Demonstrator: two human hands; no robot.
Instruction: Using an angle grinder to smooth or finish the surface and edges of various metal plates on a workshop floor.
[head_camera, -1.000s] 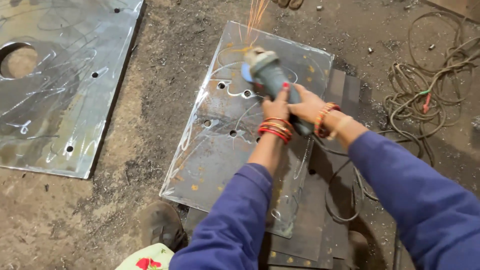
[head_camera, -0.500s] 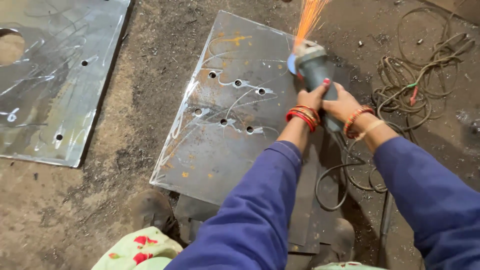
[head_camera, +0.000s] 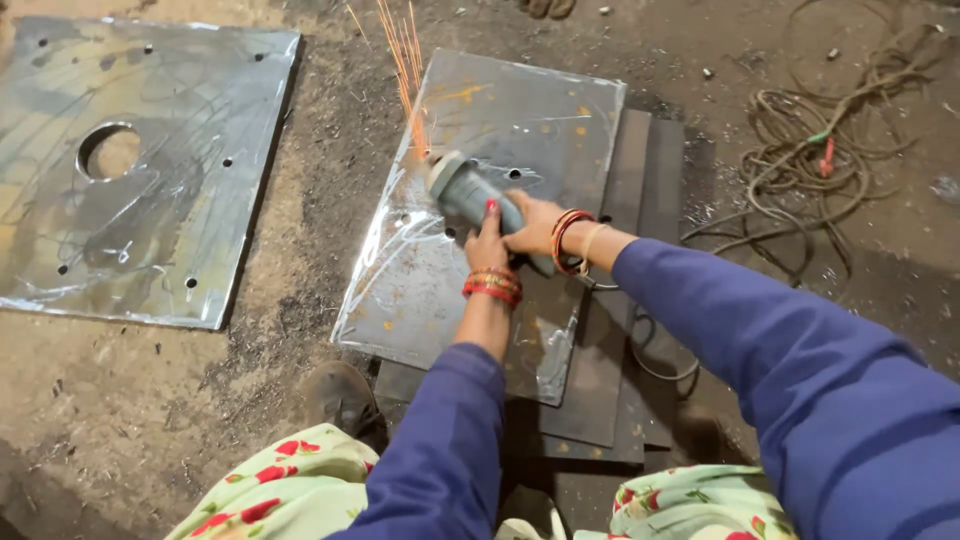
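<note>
Half a second ago the grey-bodied angle grinder (head_camera: 470, 192) sat at the far right edge of the top plate, throwing sparks up from there; now its head has come across to the plate's left edge, and the orange sparks (head_camera: 405, 70) fly away from the person over the dirt. A second ago it was near the far middle of the same plate. The view has swung too, so that the large grey steel sheet with a round cut-out and small drilled holes (head_camera: 130, 170) shows more fully on the left.

Both arms in blue sleeves reach forward. The left hand (head_camera: 487, 240), red and gold bangles at the wrist, has its grip pressed shut around the grinder's body just behind the head. The right hand (head_camera: 535, 225), also bangled, is closed around the rear of the tool, which points away and to the left, its disc touching the plate.

The grinder works on a rectangular scratched steel plate with drilled holes (head_camera: 480, 230), which lies tilted on a stack of darker steel plates (head_camera: 640, 200) on the ground. The dirt floor (head_camera: 130, 420) is dusted with dark grinding grit. A tangle of brownish cable (head_camera: 800, 130) lies to the right, and a dark shoe (head_camera: 340, 395) rests by the plate's near corner
</note>
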